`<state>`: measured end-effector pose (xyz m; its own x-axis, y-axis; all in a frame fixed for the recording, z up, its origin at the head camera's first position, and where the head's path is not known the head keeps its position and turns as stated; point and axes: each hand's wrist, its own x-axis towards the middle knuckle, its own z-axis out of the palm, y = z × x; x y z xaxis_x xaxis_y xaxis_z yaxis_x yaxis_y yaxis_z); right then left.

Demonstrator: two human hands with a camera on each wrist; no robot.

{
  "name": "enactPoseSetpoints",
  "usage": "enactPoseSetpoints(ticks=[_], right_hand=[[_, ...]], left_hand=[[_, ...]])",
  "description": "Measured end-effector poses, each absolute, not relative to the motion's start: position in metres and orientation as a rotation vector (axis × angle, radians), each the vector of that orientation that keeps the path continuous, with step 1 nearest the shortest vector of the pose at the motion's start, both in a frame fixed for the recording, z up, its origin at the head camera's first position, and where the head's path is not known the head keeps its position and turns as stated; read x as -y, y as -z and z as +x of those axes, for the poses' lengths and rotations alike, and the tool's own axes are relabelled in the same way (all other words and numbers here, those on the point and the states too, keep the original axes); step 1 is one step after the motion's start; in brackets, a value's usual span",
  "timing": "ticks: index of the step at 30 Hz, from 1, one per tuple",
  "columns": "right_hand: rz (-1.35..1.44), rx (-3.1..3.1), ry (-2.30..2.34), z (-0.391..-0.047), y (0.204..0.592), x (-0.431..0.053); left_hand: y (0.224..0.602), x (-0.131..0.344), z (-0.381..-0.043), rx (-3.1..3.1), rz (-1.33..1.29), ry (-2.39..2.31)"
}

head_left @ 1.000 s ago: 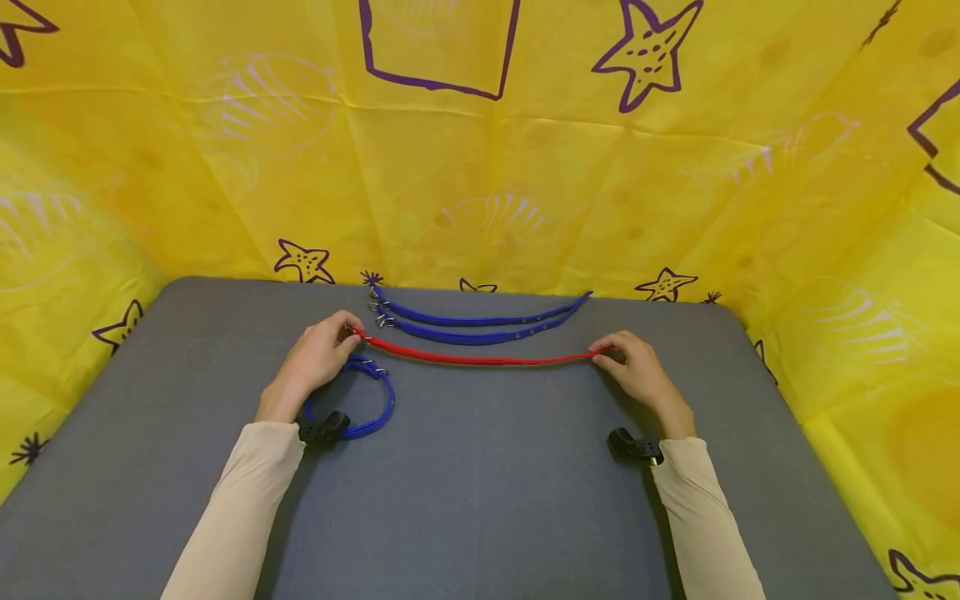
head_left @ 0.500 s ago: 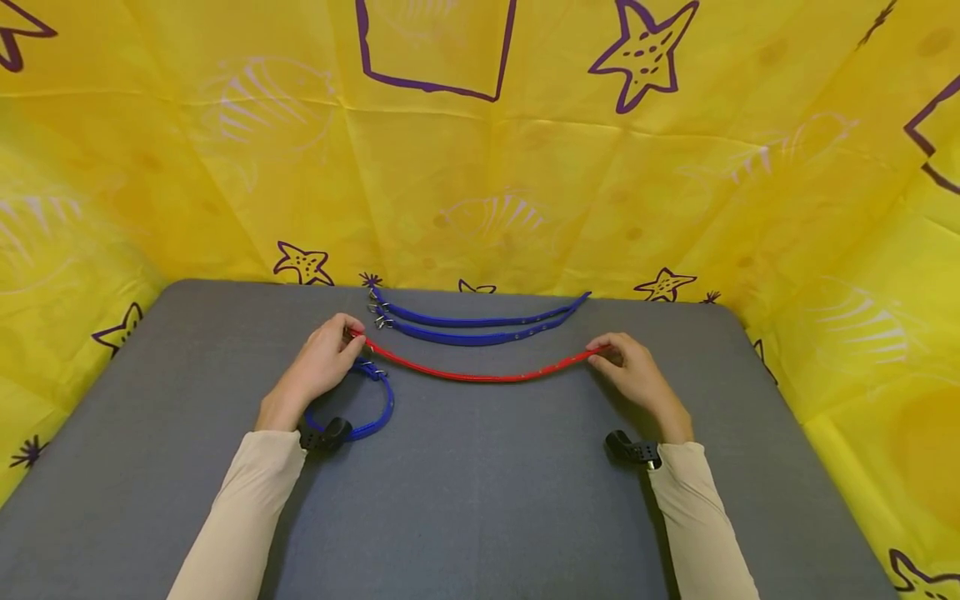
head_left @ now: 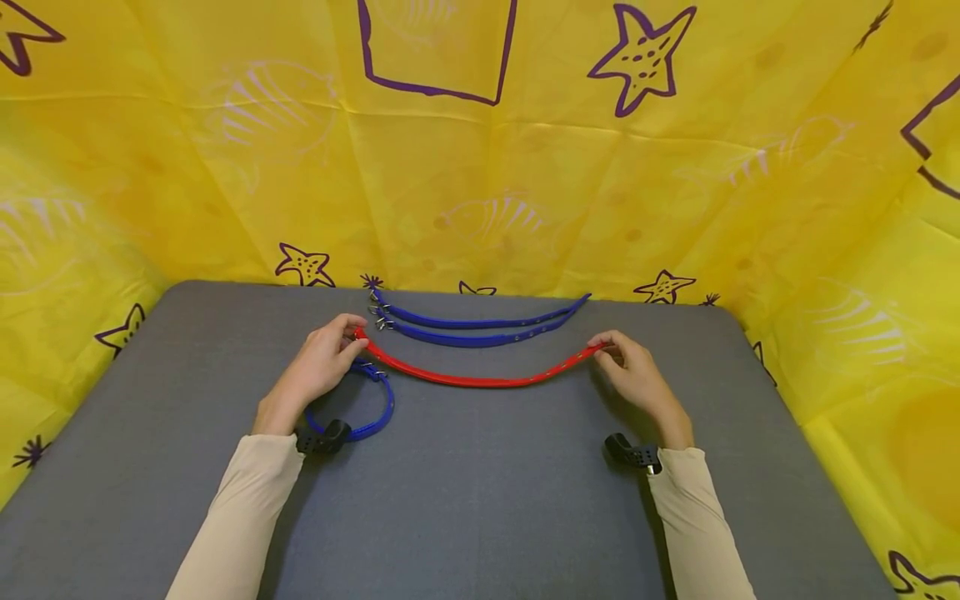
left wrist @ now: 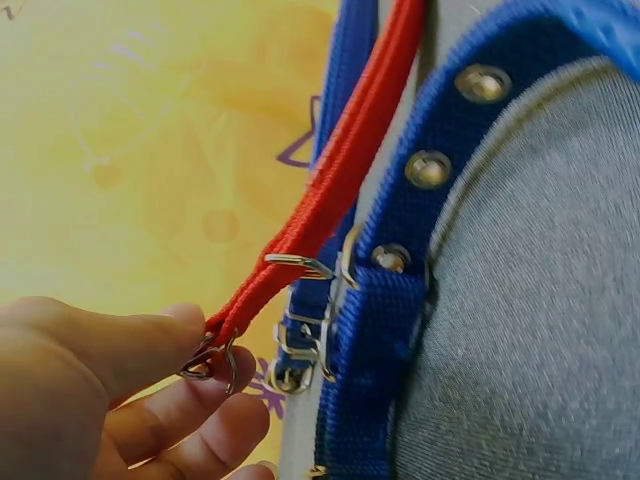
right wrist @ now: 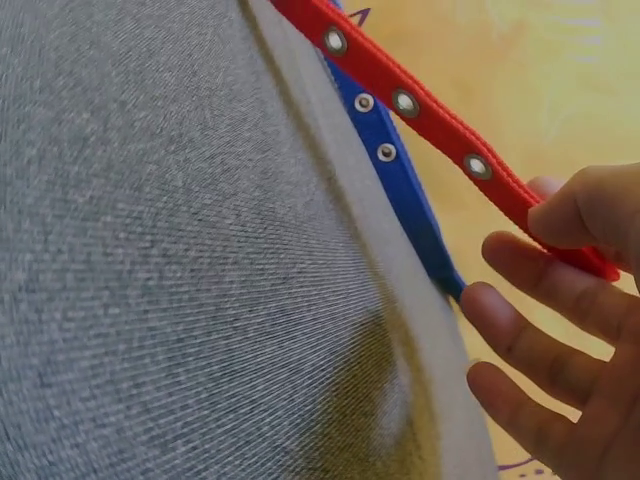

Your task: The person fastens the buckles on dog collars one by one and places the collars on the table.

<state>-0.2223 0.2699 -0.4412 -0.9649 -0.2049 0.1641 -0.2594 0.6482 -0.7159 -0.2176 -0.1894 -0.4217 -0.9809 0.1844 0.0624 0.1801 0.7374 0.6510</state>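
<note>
A red collar [head_left: 480, 382] with metal eyelets sags in a shallow curve between the two hands. My left hand [head_left: 322, 362] pinches its buckle end; the left wrist view shows thumb and fingers at the metal buckle [left wrist: 205, 362]. At the other end, my right hand [head_left: 636, 371] pinches the holed tip, and several eyelets [right wrist: 405, 103] show in the right wrist view. Under the left hand and wrist lies a blue collar [head_left: 388, 404] fastened into a loop, partly hidden by them.
Two straightened blue collars [head_left: 472, 340] lie one behind the other at the back of the grey table [head_left: 480, 500], buckles to the left. A yellow printed cloth [head_left: 420, 183] rises behind and along both sides of the table.
The red collar has gone from nearly straight to a deeper sag, its middle dropping toward me, and its eyelets now show near the right hand. Both hands have stayed almost in place.
</note>
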Motion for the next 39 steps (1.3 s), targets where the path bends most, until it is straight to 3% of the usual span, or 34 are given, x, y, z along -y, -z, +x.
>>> enactPoseSetpoints(ticks=[39], right_hand=[[0.454, 2.57, -1.326, -0.208, 0.422, -0.235]], left_hand=[[0.397, 0.159, -0.196, -2.814, 0.307, -1.434]])
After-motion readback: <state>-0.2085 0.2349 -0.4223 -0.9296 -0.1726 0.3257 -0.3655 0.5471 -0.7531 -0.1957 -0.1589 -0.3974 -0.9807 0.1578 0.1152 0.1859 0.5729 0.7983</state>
